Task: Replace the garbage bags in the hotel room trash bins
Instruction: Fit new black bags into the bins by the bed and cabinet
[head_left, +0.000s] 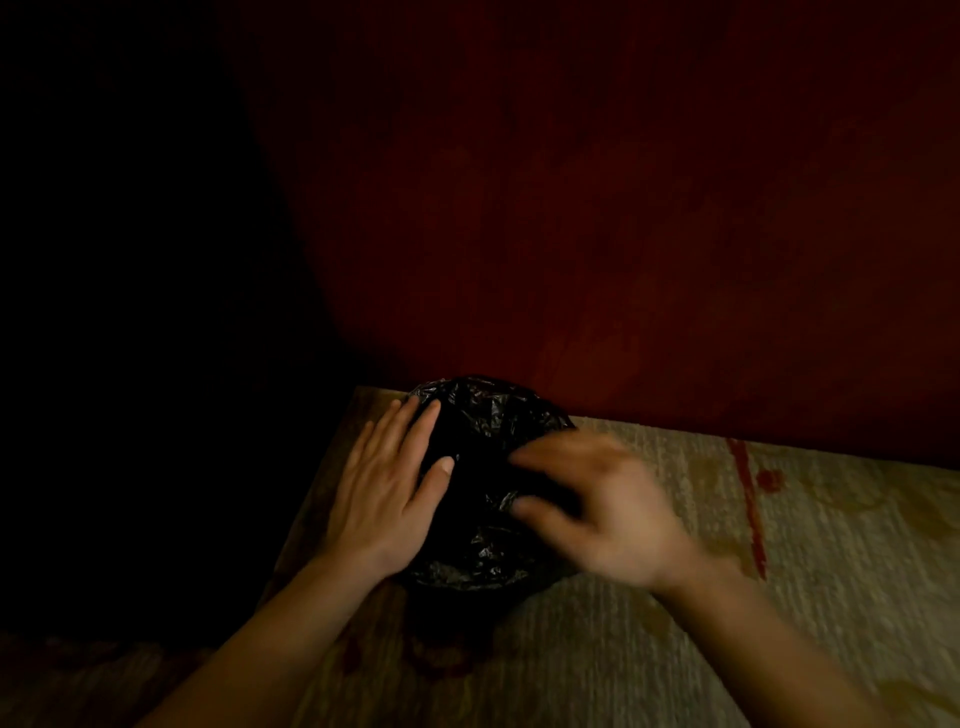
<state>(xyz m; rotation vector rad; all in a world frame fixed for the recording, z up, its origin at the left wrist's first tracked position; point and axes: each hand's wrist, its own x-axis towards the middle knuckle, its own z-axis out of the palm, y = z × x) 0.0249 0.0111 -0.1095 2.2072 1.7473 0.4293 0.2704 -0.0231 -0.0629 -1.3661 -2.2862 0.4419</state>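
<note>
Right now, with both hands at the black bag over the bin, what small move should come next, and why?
Probably smooth the black bag over the right rim of the bin with the right hand. The left hand lies flat on the left edge, the bag looks crumpled across the opening, and the blurred right hand is over that side.

We see a beige ribbed carpet (779, 597) with a faint pattern, crossed by a thin red stripe (748, 509) with a small red blotch (769, 479) beside it. Behind it a dark red wall (623, 234) rises. To our left, a deep shadow (104, 312) hides everything.
</note>
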